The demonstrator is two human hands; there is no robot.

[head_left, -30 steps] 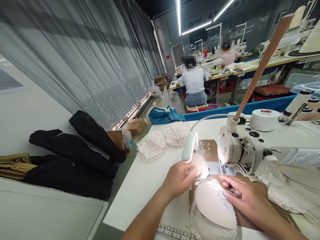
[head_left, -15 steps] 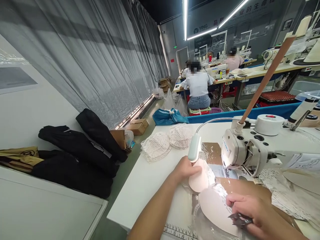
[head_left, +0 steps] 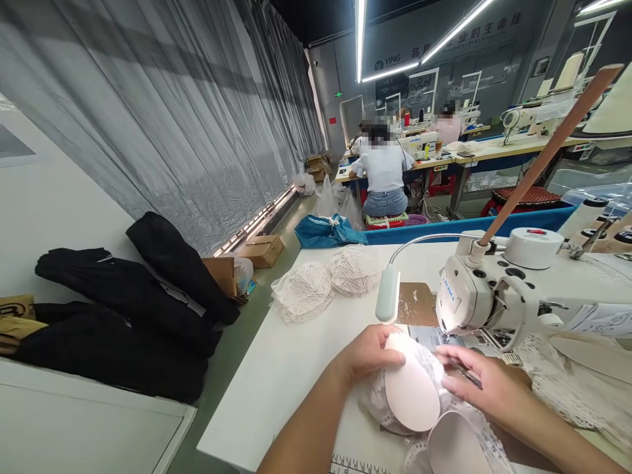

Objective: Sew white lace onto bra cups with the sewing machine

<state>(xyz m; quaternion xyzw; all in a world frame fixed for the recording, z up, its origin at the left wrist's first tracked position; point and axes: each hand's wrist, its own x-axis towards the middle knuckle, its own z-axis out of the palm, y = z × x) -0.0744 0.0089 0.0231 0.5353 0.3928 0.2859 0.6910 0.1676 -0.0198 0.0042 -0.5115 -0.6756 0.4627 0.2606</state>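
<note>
My left hand (head_left: 368, 352) grips the top edge of a pale pink bra cup (head_left: 411, 390) edged with white lace (head_left: 434, 362), tilted up off the white table (head_left: 296, 368). A second pink cup (head_left: 454, 447) lies lower right, joined by lace. My right hand (head_left: 481, 385) rests against the lace on the cup's right side, with a small dark metal tool (head_left: 464, 375) between its fingers. Both hands sit just in front of the white sewing machine (head_left: 494, 296) and below its small lamp (head_left: 388, 293).
Two bagged piles of white lace cups (head_left: 323, 283) lie at the table's far left. More lace fabric (head_left: 567, 388) lies under the machine's arm at right. Black bundles (head_left: 138, 303) sit on a ledge at left. A person in a white top (head_left: 382, 174) sits at a far bench.
My left hand has lifted and turned the pink cup so its inside faces me. My right hand has come up from the lower right to the cup's lace edge.
</note>
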